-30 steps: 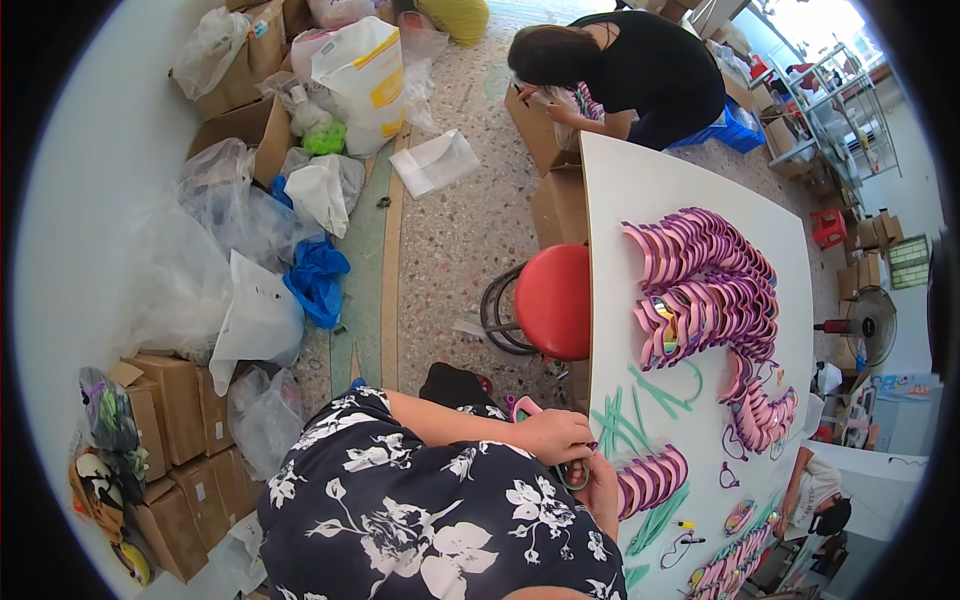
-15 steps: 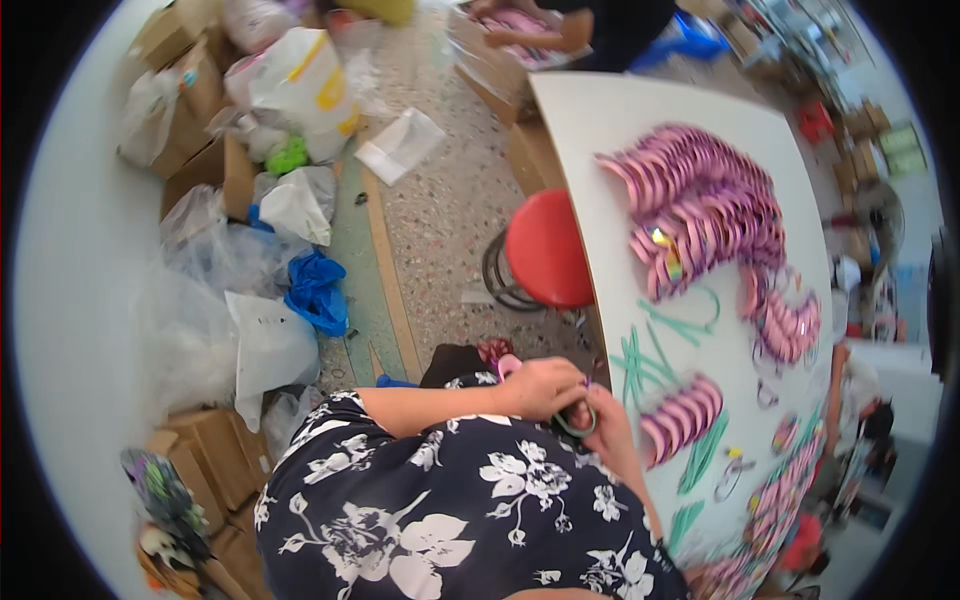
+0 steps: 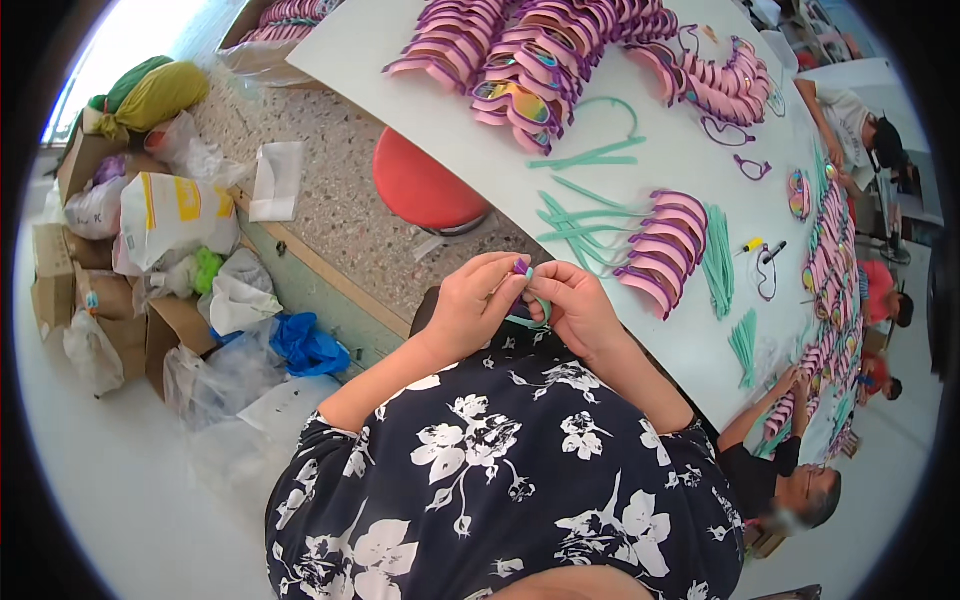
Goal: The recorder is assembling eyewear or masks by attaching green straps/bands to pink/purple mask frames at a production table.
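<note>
Both of my hands are raised in front of my body, just off the table's near edge. My left hand [image 3: 468, 312] pinches a small purple end piece [image 3: 520, 267], which looks like part of a pair of goggles mostly hidden by my fingers. Close beside it, my right hand [image 3: 582, 312] is closed on a mint-green strap [image 3: 544, 308]; the strap meets the purple piece between my fingertips and curls down below them. On the white table to the right, a row of pink-and-purple goggles [image 3: 668, 250] stands nearest my hands, with loose green straps [image 3: 580, 228] beside it.
Longer rows of goggles [image 3: 570, 50] cover the far table [image 3: 440, 110]. A bundle of green straps [image 3: 718, 262] and a yellow-black tool [image 3: 752, 245] lie farther right. A red stool [image 3: 420, 185] stands beside the table. Bags and boxes [image 3: 180, 215] fill the left. Other people sit along the right.
The view has swung toward the table. My hands, earlier overlapping with the left across the right, are now side by side with fingertips meeting at the purple piece and strap.
</note>
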Demonstrator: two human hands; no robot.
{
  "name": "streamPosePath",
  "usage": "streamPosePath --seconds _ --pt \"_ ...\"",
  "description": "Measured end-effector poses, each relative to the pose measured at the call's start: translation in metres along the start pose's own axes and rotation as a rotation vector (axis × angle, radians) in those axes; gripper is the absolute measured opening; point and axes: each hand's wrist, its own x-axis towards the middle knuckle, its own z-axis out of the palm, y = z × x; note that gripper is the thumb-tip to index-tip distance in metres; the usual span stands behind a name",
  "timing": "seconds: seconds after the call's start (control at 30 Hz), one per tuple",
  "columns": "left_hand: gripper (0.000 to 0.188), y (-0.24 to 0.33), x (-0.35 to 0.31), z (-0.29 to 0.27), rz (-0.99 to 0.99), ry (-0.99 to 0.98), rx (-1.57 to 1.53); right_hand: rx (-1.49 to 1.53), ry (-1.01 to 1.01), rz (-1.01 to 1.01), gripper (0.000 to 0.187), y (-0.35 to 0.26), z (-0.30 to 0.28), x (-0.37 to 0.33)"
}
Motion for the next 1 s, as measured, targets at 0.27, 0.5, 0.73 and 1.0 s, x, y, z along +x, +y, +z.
streamPosePath --seconds 0.27,0.5,0.73,1.0 --pt "0.018 0.002 0.017 0.023 0.009 -0.086 0.051 0.174 0.003 0.015 0.010 -0.014 -0.018 -0.003" --pt "0.018 0.011 0.031 0.039 -0.011 -0.113 0.032 0.194 -0.025 0.031 0.009 -0.026 -0.040 -0.005" --pt "0.023 0.009 0.041 0.045 0.218 -0.167 0.173 0.135 -0.007 0.039 0.009 -0.032 -0.054 -0.011" --pt "0.023 0.006 0.022 0.052 0.297 -0.171 0.242 0.348 -0.126 0.157 0.008 -0.018 -0.062 -0.015"
